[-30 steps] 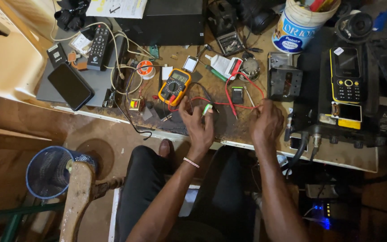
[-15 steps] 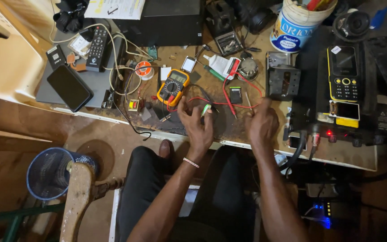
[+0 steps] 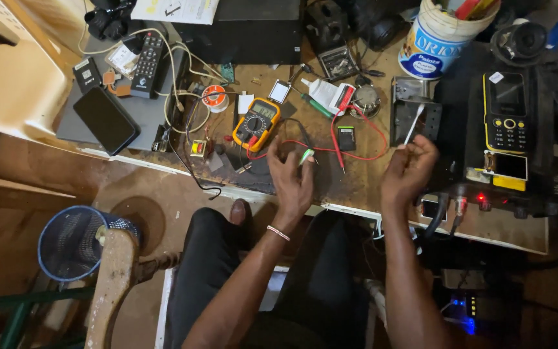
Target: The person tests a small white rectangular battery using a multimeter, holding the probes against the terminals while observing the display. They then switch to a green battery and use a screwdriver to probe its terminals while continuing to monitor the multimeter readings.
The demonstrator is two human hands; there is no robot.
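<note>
On one workbench, two hands: left hand, right hand.

A worn brown workbench carries a crowd of gear. Near its middle lies a yellow multimeter with red leads looping right. At the far left a black remote and a dark phone rest on a grey slab. A white tub stands at the far edge, a black-and-yellow handset to the right
</note>
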